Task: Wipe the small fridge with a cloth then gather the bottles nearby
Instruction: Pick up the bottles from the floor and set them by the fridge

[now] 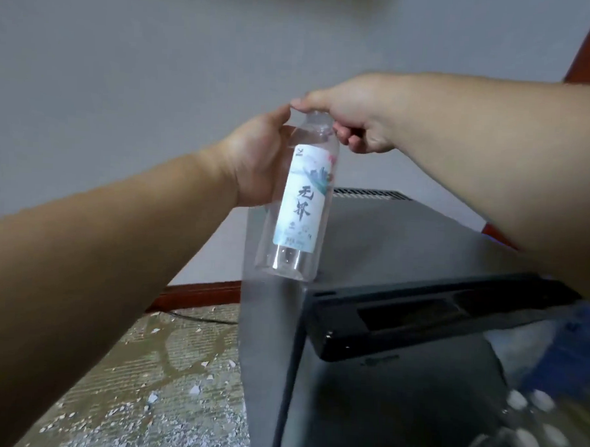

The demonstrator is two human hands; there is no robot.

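We see a clear plastic bottle (pixel 298 203) held up in the air over the rear left corner of a small grey fridge (pixel 397 248), its base just above the fridge's left edge. The bottle leans slightly, top to the right. Its pale label carries two large black brush characters, 无界, set one above the other, with a blue-green painted scene over them and small print beneath that we cannot read. Below the label the bottle is transparent.

Our left hand (pixel 255 160) reaches in from the lower left, arm stretched forward, and its fingers are curled round the bottle's upper half from behind, thumb pointing up near the shoulder. Our right hand (pixel 352 114) comes across from the right, palm down, fingers and thumb pinched together over the bottle's top; the cap itself is hidden under them.

A black handle bar (pixel 435 317) runs along the fridge's front top edge. At the lower right, beside the fridge, blurred white bottle caps (pixel 528 422) show. Left of the fridge lies a patterned carpet (pixel 152 369) scattered with white flakes
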